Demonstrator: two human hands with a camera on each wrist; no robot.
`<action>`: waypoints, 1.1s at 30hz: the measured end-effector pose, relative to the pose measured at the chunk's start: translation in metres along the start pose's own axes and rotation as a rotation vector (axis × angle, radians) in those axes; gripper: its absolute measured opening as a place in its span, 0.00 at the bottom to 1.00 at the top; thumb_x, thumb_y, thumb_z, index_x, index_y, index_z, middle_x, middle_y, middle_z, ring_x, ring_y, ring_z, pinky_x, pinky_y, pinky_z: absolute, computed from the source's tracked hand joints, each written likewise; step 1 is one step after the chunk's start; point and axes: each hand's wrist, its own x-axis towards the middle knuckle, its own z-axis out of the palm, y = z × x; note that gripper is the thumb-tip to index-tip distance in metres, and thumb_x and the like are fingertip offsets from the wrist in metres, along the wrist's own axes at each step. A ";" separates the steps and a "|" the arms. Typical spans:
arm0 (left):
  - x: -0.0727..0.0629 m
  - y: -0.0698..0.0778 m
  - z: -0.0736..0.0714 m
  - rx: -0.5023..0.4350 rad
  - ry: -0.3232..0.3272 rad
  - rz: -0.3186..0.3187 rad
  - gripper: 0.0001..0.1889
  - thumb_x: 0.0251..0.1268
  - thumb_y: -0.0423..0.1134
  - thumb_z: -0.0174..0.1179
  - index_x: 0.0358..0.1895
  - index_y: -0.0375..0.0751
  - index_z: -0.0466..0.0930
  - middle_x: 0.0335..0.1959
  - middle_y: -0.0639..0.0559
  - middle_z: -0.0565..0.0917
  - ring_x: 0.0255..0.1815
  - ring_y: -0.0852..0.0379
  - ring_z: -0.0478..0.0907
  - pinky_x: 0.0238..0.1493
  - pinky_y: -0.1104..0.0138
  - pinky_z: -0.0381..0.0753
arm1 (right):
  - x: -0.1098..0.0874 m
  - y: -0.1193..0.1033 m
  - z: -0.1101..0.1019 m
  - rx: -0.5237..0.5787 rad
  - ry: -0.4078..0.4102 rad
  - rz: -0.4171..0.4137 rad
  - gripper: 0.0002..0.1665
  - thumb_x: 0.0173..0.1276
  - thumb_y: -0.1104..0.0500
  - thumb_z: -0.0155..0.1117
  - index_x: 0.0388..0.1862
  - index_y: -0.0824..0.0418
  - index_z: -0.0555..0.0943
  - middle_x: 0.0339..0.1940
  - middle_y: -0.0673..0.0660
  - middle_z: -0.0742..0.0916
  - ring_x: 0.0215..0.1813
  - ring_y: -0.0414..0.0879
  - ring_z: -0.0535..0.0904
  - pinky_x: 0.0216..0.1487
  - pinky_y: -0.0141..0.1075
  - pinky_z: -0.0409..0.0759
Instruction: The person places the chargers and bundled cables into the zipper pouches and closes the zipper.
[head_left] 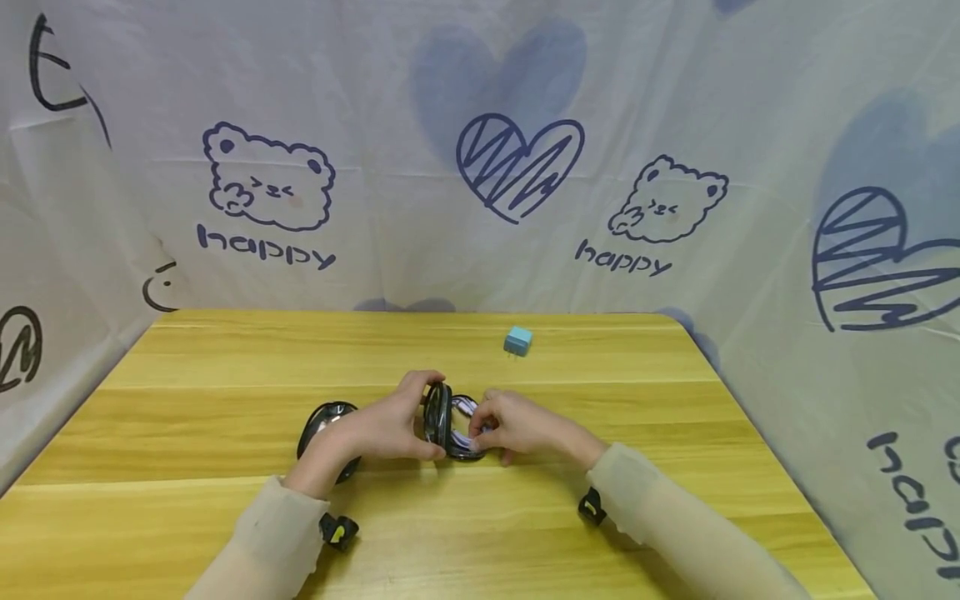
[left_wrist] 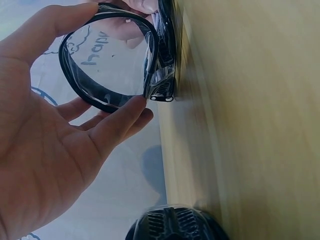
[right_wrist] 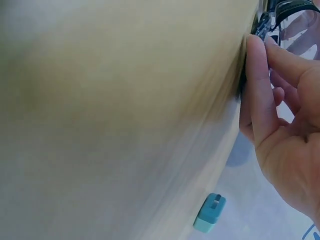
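A small round black-rimmed case stands unfolded on the table in the head view. My left hand point(head_left: 386, 425) grips its raised lid point(head_left: 437, 421) between thumb and fingers. The lid has a clear middle, seen in the left wrist view inside its black rim point(left_wrist: 80, 86). Within the lower half lies a coiled white cable point(head_left: 461, 439). My right hand point(head_left: 517, 425) pinches the cable with thumb and forefinger at the case's right side. Fingers hide part of the coil. Left of it, a second round black case point(head_left: 311, 429) lies partly behind my left wrist.
A blue plug adapter point(head_left: 517, 340), its prongs toward me, sits near the table's back edge. The wooden table point(head_left: 465, 533) meets a printed white cloth point(head_left: 405, 183) behind and at both sides. Each wrist carries a small black camera.
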 end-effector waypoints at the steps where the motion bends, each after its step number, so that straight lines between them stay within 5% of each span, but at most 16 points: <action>1: 0.000 0.000 0.000 -0.004 0.001 0.000 0.54 0.58 0.44 0.78 0.81 0.40 0.49 0.79 0.38 0.55 0.71 0.41 0.69 0.72 0.47 0.71 | 0.000 0.001 0.000 0.006 0.007 0.003 0.02 0.71 0.62 0.72 0.38 0.60 0.87 0.36 0.57 0.76 0.25 0.46 0.81 0.26 0.37 0.88; 5: -0.001 0.001 -0.001 -0.025 0.002 -0.002 0.54 0.58 0.44 0.78 0.81 0.40 0.49 0.79 0.37 0.56 0.65 0.43 0.73 0.69 0.48 0.74 | 0.002 0.002 0.000 0.001 0.048 -0.019 0.04 0.67 0.61 0.76 0.33 0.58 0.88 0.32 0.54 0.78 0.25 0.45 0.81 0.24 0.37 0.87; 9: -0.002 0.001 -0.002 -0.042 -0.002 -0.013 0.54 0.59 0.44 0.77 0.81 0.40 0.49 0.78 0.38 0.56 0.65 0.43 0.75 0.68 0.49 0.75 | 0.003 0.000 0.000 -0.124 0.080 -0.125 0.04 0.64 0.60 0.79 0.34 0.57 0.90 0.30 0.49 0.83 0.26 0.38 0.80 0.24 0.32 0.85; 16: -0.002 0.002 -0.002 -0.074 -0.009 -0.020 0.53 0.60 0.43 0.77 0.81 0.40 0.49 0.78 0.37 0.56 0.65 0.40 0.77 0.68 0.49 0.77 | 0.000 -0.002 -0.004 -0.286 0.038 -0.270 0.06 0.68 0.61 0.75 0.43 0.58 0.92 0.38 0.49 0.89 0.38 0.33 0.80 0.42 0.26 0.81; 33: -0.003 0.001 -0.003 -0.137 -0.023 -0.023 0.53 0.61 0.41 0.76 0.82 0.44 0.48 0.80 0.39 0.53 0.67 0.35 0.75 0.65 0.48 0.80 | -0.003 -0.008 -0.001 -0.246 0.057 -0.161 0.08 0.65 0.64 0.76 0.42 0.57 0.93 0.32 0.45 0.84 0.34 0.33 0.74 0.38 0.29 0.77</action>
